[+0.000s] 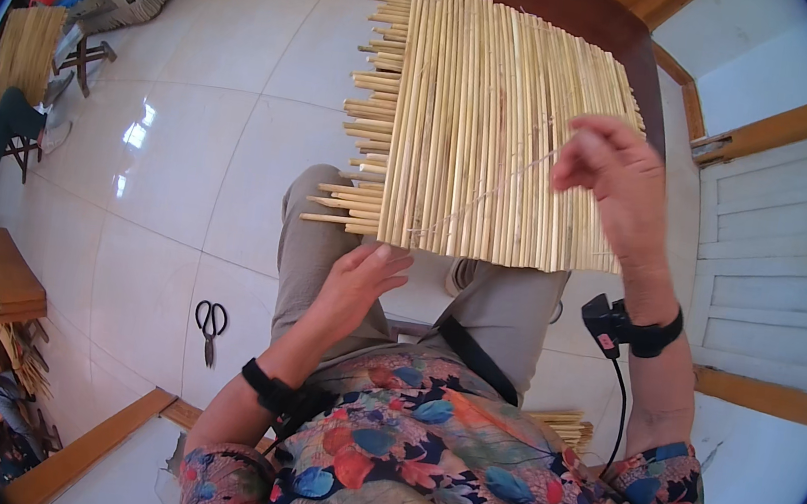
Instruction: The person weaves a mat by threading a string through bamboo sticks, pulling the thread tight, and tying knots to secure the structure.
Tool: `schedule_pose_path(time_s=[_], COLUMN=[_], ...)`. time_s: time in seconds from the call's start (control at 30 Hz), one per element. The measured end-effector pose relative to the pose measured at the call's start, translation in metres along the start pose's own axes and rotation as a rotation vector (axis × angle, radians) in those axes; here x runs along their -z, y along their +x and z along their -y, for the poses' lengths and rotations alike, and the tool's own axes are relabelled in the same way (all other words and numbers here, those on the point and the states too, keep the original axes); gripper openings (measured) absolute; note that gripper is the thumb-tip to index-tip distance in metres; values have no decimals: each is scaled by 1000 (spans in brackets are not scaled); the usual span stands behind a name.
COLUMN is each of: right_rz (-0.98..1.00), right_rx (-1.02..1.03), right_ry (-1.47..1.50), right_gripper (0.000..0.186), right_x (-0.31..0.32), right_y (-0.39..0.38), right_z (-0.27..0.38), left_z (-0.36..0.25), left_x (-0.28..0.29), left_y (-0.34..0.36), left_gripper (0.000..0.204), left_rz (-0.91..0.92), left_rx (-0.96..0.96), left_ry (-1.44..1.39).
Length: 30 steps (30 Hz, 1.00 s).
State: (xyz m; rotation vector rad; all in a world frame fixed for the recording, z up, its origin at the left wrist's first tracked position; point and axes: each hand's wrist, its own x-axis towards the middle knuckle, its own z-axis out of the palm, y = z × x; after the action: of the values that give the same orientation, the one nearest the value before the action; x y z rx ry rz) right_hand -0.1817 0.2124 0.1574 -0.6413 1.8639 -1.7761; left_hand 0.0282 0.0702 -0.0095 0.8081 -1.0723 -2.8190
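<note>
Thread (pixel 488 194), thin and pale, is pinched by right hand (pixel 619 178) over mat of round sticks (pixel 471 109); left hand (pixel 357 285), fingers loosely open, is near its corner.

At the upper centre of the frame, a mat of pale sticks (pixel 501 113) lies over a dark brown table (pixel 654 112). Right of centre, the right hand (pixel 610 172) pinches a thin thread (pixel 486 197) slanting across the mat. The left hand (pixel 359 282), fingers loosely bent, is at its lower left corner. Scissors (pixel 209 332) lie on the tiled floor (pixel 169 193), lower left; a white door (pixel 772 287) stands far right.
</note>
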Motion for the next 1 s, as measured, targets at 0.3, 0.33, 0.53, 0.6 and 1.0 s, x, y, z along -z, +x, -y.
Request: schedule_pose_path(time_s=[0.3,0.33,0.53,0.6,1.0], right_rz=[479,492,517,533,681], right_rx=[-63,-89,35,54,181], right_ry=[-519,-556,-789,-828,-1072], right_gripper=[15,15,15,15,18], right_x=[-49,-51,-60,-60,-65], right_y=[-12,-11,-8,-10,-6], right_z=[-69,-75,-100,-102,-82], left_z=[7,8,9,8,6], left_x=[-1,-1,-3,-3,-3], left_y=[24,24,25,27,25], left_gripper=[33,33,33,32,33], left_rz=[209,207,144,128,126], left_rx=[-71,-72,-98,-99,-140], left_ry=[-296,-301,-240,-228,-113])
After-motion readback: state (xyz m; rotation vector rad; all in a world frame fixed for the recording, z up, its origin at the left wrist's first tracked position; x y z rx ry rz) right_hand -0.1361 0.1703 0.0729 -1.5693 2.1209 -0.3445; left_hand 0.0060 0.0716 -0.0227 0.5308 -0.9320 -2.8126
